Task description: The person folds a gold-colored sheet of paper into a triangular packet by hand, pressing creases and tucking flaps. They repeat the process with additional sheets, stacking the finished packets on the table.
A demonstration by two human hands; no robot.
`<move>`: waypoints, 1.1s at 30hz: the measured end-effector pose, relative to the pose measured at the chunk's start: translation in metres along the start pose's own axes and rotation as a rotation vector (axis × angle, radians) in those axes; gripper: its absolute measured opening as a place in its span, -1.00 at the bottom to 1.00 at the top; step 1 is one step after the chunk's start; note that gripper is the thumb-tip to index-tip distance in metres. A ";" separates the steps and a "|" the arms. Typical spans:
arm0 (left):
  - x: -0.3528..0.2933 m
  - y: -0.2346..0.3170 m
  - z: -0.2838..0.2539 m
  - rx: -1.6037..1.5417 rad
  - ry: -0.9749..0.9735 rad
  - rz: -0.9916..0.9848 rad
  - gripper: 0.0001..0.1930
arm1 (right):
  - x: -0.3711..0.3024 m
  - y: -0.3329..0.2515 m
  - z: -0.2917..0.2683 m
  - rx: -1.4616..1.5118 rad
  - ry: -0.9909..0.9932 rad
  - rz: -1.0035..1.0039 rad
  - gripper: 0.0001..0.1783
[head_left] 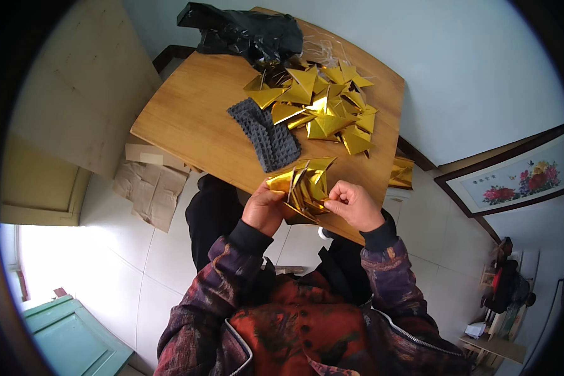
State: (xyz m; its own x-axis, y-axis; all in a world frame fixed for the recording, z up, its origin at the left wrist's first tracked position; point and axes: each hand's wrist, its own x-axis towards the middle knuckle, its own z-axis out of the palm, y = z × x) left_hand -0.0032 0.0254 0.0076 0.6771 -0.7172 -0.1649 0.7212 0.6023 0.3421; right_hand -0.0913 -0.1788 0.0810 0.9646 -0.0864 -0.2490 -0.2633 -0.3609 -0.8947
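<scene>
Between my hands, over the near edge of the wooden table, is a folded gold foil paper piece point(304, 185) with several layered pleats. My left hand point(264, 208) grips its left side, thumb on top. At its right edge, the thumb and fingers of my right hand point(352, 204) pinch the foil. A heap of folded gold paper pieces point(323, 103), many with pointed triangular shapes, lies farther off on the table. Left of the heap is a dark grey textured cloth point(266, 135).
The wooden table point(188, 100) bears a black plastic bag point(250, 34) and clear plastic strands point(324, 47) at its far end. Gold sheets point(402, 172) sit low beyond its right edge. Flattened cardboard point(150, 188) lies on the floor at left. A framed flower picture point(514, 175) leans at right.
</scene>
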 end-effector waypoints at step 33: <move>0.001 -0.002 -0.015 -0.090 0.042 -0.041 -0.48 | 0.078 0.048 -0.070 -0.729 0.763 0.018 -0.72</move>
State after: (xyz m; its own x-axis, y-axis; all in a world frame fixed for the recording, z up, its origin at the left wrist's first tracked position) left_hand -0.0018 0.0289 -0.0065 0.6507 -0.7278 -0.2166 0.7576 0.6029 0.2503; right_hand -0.0279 -0.2674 0.0446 0.7796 -0.5669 0.2661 -0.4503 -0.8027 -0.3909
